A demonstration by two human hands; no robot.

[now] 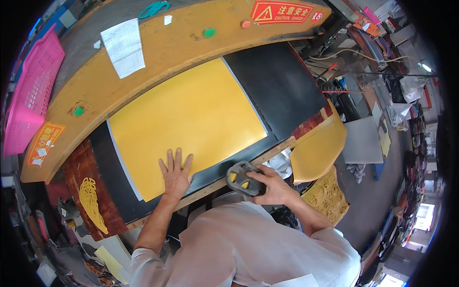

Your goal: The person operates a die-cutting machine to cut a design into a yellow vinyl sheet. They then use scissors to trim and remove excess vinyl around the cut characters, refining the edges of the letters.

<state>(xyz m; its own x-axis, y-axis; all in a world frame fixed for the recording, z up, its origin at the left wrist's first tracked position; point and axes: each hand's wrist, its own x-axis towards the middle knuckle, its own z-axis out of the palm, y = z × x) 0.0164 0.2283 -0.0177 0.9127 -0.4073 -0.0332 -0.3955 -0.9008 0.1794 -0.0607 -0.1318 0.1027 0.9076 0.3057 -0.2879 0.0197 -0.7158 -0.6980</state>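
Observation:
A large yellow sheet (pixel 191 115) with pale edges lies flat on a black work surface (pixel 282 91). My left hand (pixel 175 179) rests on the sheet's near edge, palm down and fingers spread. To its right, over the wooden front rim (pixel 282 149), my right hand (pixel 275 186) grips a dark, rounded cutting die (pixel 239 174). Patches of yellow show through the openings of the die. Its underside is hidden, and I cannot tell whether it touches the rim.
An orange-brown machine beam (pixel 172 50) with green buttons (pixel 209 32) spans the far side. A pink basket (pixel 40 81) stands at far left. Yellow offcuts (pixel 90 201) lie on the left end. Rightward hang a yellow sheet piece (pixel 318 148) and a scrap with cut shapes (pixel 327 196).

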